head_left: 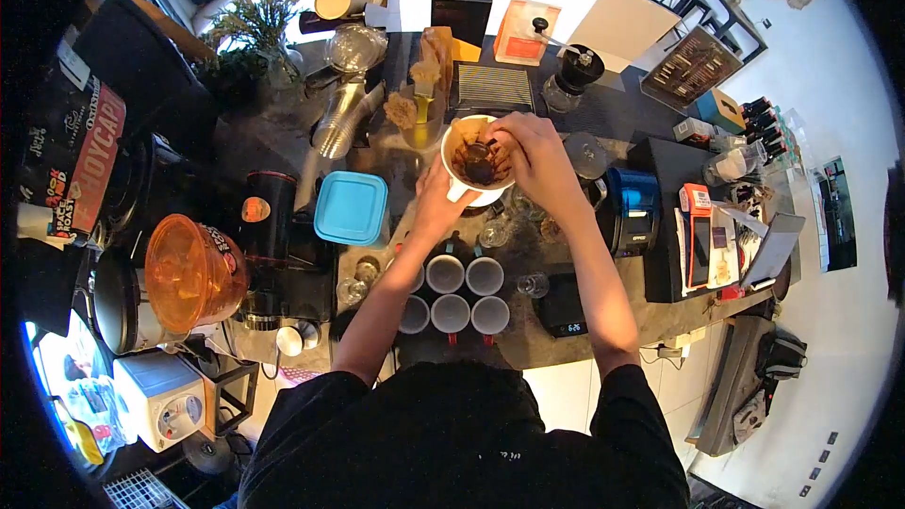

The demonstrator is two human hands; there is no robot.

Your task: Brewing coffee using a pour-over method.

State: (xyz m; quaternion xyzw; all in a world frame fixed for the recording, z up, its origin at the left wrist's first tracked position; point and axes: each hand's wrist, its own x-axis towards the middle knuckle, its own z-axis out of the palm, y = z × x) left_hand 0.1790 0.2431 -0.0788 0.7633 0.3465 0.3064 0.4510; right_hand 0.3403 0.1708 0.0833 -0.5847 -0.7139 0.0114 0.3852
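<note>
A white coffee dripper (451,190) is raised over the middle of the counter. Inside it sits a brown-stained paper filter (466,132) with dark wet grounds at the bottom. My left hand (436,202) is closed on the dripper's near left side, by its handle. My right hand (534,158) has its fingers pinched at the filter's right edge; the fingertips are partly hidden. Nearer to me, several white mugs (446,273) stand in two rows, some with red handles. Small glass vessels (494,233) stand between the mugs and my right forearm.
A container with a light-blue lid (352,208) lies left of my left hand. A black digital scale (564,311) and a blue-fronted printer (633,211) are on the right. A hand grinder (575,71) stands at the far side; an orange tub (193,273) is at the left.
</note>
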